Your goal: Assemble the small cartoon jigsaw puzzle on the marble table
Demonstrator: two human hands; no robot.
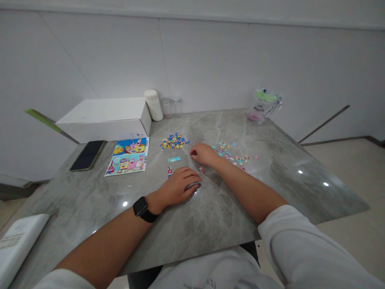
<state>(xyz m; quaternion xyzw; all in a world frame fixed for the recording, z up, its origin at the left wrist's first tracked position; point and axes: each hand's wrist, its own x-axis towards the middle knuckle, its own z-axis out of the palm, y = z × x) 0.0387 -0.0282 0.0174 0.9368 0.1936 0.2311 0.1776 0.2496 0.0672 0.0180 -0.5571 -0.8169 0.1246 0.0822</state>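
Observation:
My left hand [181, 184], with a black smartwatch [140, 206] on its wrist, rests palm down on the grey table, fingers stretched out and a gap by the thumb. It partly covers some joined puzzle pieces [170, 171]. A light-blue joined strip of pieces [174, 159] lies just beyond it. A few more pieces [201, 170] are by its fingertips. Above these, my right hand [203, 154] is closed, fingertips curled together; what they hold is hidden. A pastel scatter of pieces [224, 150] lies right of it, and a blue-and-yellow pile [174, 141] to its left.
A cartoon picture sheet [128, 156] and a phone [88, 155] lie at the left, before a white box [105, 116]. A white bottle [154, 106] and clear glasses [177, 106] stand at the back. A plastic bag [263, 106] sits at the back right.

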